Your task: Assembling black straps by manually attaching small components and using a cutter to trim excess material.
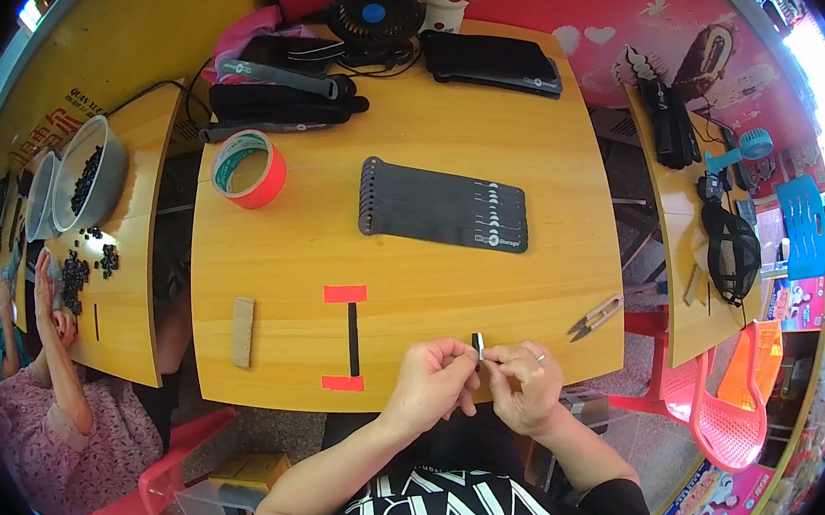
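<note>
At the table's near edge, my left hand and my right hand are close together, fingers pinched. Between their fingertips is a small folded black-and-white strip; its lower part is hidden by the fingers. To the left of my hands a narrow black strip lies on the tabletop, with a piece of red tape across its far end and another piece across its near end. Metal thread snips rest to the right of my right hand. Beyond my hands lies a stack of flat dark grey straps.
A roll of red tape, a flat tan block, more bundled black straps, another black stack and a black fan are on the wooden table. At the left, a person sits beside a tub of small black pieces.
</note>
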Action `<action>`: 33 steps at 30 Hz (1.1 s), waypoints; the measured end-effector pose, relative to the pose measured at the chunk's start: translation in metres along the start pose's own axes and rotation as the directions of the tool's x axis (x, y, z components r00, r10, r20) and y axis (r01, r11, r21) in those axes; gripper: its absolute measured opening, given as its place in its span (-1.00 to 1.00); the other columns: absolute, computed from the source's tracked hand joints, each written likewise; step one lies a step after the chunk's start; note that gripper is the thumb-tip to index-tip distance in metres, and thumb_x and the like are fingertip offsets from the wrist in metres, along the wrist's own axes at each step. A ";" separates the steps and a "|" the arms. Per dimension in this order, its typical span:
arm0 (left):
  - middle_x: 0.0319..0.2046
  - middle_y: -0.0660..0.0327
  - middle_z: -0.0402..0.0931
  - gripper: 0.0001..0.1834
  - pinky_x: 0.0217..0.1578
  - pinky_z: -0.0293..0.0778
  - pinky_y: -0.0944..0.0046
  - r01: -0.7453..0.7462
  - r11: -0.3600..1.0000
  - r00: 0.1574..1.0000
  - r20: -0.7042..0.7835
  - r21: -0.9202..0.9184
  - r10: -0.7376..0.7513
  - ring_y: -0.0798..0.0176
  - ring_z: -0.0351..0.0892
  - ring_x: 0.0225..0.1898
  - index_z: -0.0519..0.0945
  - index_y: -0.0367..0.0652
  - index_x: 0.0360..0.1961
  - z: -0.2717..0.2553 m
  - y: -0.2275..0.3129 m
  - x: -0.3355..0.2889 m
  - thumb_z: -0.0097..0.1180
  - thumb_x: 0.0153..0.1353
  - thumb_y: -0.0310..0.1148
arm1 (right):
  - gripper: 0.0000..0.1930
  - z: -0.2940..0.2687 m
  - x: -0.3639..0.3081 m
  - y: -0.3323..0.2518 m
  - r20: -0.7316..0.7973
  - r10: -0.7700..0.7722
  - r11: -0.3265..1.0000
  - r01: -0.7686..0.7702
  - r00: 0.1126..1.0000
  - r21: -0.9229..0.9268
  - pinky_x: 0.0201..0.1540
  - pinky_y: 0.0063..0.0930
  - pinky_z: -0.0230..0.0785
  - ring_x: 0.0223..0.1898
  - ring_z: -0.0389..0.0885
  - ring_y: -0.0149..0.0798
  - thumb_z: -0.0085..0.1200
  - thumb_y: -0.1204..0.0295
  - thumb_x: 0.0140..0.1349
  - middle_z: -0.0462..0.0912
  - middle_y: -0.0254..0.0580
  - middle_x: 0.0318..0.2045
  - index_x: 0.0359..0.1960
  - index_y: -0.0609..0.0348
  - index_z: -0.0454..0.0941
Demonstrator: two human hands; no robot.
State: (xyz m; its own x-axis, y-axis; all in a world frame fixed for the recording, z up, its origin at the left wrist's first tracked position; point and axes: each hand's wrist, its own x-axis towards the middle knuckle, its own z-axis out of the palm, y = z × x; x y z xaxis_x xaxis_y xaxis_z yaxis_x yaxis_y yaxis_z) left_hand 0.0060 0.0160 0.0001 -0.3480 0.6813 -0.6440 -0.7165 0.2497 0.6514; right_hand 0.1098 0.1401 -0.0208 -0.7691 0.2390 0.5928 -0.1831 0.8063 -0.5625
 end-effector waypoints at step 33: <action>-0.64 0.25 0.51 -0.82 -0.75 0.29 0.47 -0.151 0.982 0.986 -0.059 0.115 0.159 0.44 0.45 -0.73 0.52 -0.31 -0.37 0.008 -0.015 0.004 -0.02 0.32 -0.42 | -0.67 0.006 0.006 -0.016 -0.015 0.280 0.960 -0.279 0.960 0.012 -0.46 -0.44 0.40 -0.52 0.58 -0.18 0.17 0.82 -0.07 0.57 -0.08 -0.53 -0.42 0.20 0.30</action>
State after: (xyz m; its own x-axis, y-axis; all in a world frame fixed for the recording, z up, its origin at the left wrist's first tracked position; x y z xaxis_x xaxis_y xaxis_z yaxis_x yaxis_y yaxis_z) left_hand 0.0208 0.0205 -0.0089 -0.4927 0.6703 -0.5549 -0.5809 0.2215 0.7833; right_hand 0.1045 0.1259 -0.0119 -0.7805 0.4629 0.4203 0.0316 0.7006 -0.7129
